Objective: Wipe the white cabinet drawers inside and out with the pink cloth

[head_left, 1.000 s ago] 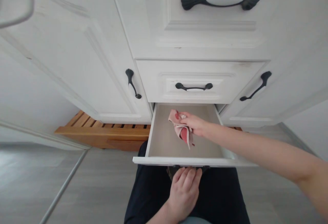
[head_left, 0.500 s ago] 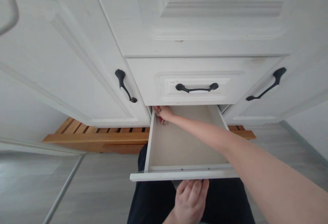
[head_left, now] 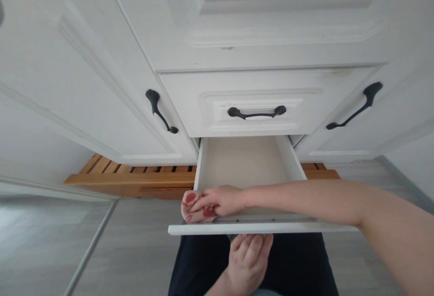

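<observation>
An open white drawer (head_left: pixel 246 160) sticks out over my lap, with a pale bottom and nothing else seen lying in it. In its front left corner my right hand (head_left: pixel 222 201) presses a cloth (head_left: pixel 190 199), white with red patches, against the side wall and front board. Part of the cloth bulges over the drawer's left edge. Below the front board my left hand (head_left: pixel 249 260) is closed with fingers curled up at the drawer's handle, which is mostly hidden behind them.
Above is a shut drawer with a black handle (head_left: pixel 257 114). Cabinet doors with black handles flank it, left (head_left: pixel 161 113) and right (head_left: pixel 356 106). A slatted wooden bench (head_left: pixel 135 180) stands behind the drawer. A sliding glass panel's rail (head_left: pixel 91 246) crosses the floor at left.
My right hand has brought the cloth from the drawer's back left corner forward to its front left corner, along the left side. My left hand stays at the drawer front.
</observation>
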Demonstrator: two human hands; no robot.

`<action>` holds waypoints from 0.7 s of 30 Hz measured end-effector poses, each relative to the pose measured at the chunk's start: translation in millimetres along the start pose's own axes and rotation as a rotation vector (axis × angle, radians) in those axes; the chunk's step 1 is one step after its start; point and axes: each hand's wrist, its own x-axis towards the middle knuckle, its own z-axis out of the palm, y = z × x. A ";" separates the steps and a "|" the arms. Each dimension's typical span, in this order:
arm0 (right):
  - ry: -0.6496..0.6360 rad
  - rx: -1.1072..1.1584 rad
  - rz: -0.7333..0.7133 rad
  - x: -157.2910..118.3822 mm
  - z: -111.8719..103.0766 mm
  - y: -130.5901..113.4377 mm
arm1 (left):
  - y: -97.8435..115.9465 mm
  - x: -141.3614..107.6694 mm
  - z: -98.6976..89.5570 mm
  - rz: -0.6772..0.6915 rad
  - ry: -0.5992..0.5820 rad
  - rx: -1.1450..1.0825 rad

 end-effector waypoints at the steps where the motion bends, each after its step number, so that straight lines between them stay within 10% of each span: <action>1: -0.039 -0.024 -0.013 0.4 -3.9 -2.2 | -0.9 -0.7 0.4 0.011 -0.001 0.001; 6: -0.107 -0.156 -0.043 -7.4 -23.6 -4.6 | -4.7 -6.6 3.5 0.038 0.008 0.049; 13: 0.318 -0.565 0.005 -31.7 -80.0 25.8 | 0.3 -6.0 -1.7 0.010 -0.010 0.026; 21: 0.511 -0.194 0.182 42.4 -119.5 62.1 | 4.4 2.1 -9.3 -0.038 -0.079 -0.029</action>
